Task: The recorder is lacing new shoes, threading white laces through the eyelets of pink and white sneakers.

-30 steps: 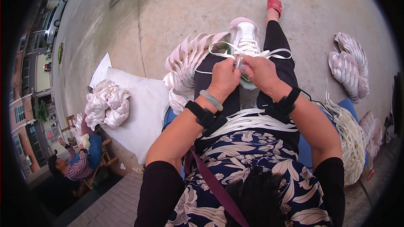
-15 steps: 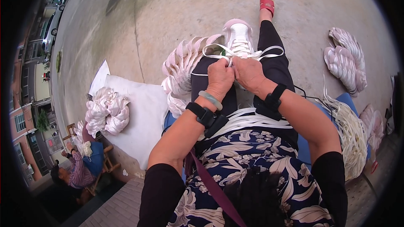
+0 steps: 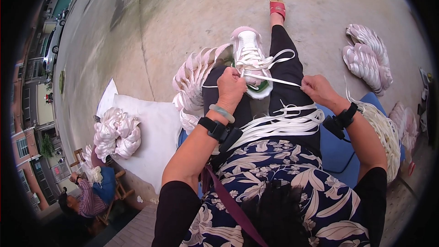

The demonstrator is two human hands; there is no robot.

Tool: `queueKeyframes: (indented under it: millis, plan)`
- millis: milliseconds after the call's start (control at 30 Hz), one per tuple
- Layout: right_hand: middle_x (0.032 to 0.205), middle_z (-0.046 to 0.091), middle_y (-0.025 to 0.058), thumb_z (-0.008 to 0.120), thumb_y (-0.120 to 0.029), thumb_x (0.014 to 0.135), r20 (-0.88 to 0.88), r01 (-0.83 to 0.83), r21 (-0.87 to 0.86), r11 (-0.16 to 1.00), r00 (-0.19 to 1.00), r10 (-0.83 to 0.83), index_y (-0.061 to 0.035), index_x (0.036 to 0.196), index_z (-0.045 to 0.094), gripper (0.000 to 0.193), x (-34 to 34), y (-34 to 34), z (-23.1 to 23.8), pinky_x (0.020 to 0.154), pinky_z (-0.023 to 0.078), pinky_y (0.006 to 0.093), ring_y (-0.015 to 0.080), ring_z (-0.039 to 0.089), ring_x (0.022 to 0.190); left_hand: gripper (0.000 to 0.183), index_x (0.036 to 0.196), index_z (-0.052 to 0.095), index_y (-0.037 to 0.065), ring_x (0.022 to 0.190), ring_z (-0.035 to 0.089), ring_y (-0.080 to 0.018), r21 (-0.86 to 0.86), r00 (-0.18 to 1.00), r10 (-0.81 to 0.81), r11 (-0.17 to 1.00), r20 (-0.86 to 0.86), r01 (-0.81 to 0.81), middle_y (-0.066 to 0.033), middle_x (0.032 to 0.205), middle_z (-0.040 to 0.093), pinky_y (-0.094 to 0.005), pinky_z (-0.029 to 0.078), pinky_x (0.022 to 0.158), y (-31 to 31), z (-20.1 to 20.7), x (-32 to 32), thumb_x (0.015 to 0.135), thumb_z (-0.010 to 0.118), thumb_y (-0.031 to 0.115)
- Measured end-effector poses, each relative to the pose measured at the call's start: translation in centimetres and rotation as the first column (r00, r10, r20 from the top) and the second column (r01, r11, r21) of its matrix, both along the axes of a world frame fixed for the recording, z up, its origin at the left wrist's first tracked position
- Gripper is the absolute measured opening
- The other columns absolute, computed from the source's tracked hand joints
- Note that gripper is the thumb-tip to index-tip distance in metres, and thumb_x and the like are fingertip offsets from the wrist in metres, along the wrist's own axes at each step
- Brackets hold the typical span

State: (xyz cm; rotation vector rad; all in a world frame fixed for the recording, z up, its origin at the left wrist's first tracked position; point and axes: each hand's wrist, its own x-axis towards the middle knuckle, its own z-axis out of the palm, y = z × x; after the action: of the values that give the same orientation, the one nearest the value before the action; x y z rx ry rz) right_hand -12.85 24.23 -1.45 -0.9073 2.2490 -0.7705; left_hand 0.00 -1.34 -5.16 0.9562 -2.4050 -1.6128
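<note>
Over concrete (image 3: 206,9), left hand (image 3: 231,84) pinches lacing (image 3: 250,57) on the sneaker (image 3: 247,37), right hand (image 3: 318,89) a taut lace (image 3: 280,81); even tension seems best.

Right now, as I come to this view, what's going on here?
A seated person has a pink-and-white shoe between their legs. The right hand pinches a white lace, stretched straight from the shoe's lacing, where the left hand is pinching too. Loose white laces lie across the lap. A curved row of pink-and-white shoe pieces lies beside the left leg, and another person sits at far left.
</note>
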Motion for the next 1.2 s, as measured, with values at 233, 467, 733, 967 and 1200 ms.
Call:
queueKeyframes:
  millis: [233,467,733,967,1200]
  plan:
    - [0.066,0.055,0.0099,0.061,-0.016,0.074,-0.048,0.021,-0.166,0.986,0.998,-0.029,-0.0051,0.075,0.056,0.012,0.1,-3.5,0.1,0.058,0.042,0.038,0.0278,0.056,0.064,0.01,0.086,0.061,-0.001,0.055,0.057,-0.0131,-0.386,0.918,-0.263,0.912,-0.296,0.137,-0.0074,0.068,0.059,-0.0253,0.045,0.055,3.5,2.0,-0.5,0.078,0.056,0.001]
    - [0.078,0.055,0.0124,0.051,-0.008,0.076,-0.225,0.021,-0.399,0.917,0.967,-0.12,-0.0062,0.088,0.058,0.014,1.2,-7.5,-2.8,0.068,0.046,0.0408,0.0315,0.058,0.078,0.015,0.09,0.062,0.0,0.039,0.054,-0.0131,-0.056,0.99,-0.125,0.99,0.069,0.129,-0.0073,0.059,0.059,-0.0267,0.044,0.036,4.8,1.3,-3.0,0.083,0.049,0.003]
    - [0.083,0.059,0.0139,0.051,-0.01,0.079,-0.187,0.061,-0.191,0.98,0.977,-0.097,-0.0054,0.091,0.06,0.016,0.7,-8.0,-4.1,0.071,0.046,0.041,0.0324,0.058,0.08,0.016,0.094,0.059,0.001,0.038,0.051,-0.0112,0.248,0.991,-0.026,0.969,0.129,-0.007,-0.0059,0.063,0.057,-0.0234,0.041,0.031,6.0,1.9,-3.1,0.086,0.046,0.006]
    - [0.079,0.061,0.0138,0.052,-0.012,0.079,-0.17,0.094,-0.181,0.979,0.978,-0.125,-0.0059,0.087,0.063,0.015,0.4,-8.6,-4.3,0.069,0.046,0.041,0.0327,0.06,0.078,0.014,0.085,0.056,0.001,0.036,0.05,-0.0107,0.253,0.979,-0.041,0.967,0.201,-0.011,-0.0056,0.064,0.057,-0.0228,0.04,0.03,6.2,1.7,-3.9,0.087,0.044,0.007]
    - [0.074,0.062,0.0168,0.052,-0.014,0.075,-0.113,0.08,-0.235,0.969,0.988,-0.109,-0.0069,0.082,0.063,0.015,0.5,-8.7,-3.9,0.068,0.048,0.042,0.0336,0.061,0.076,0.015,0.081,0.056,0.001,0.037,0.05,-0.011,0.249,0.981,-0.024,0.968,0.194,-0.025,-0.0052,0.061,0.056,-0.0231,0.039,0.03,6.3,2.1,-3.9,0.087,0.044,0.007]
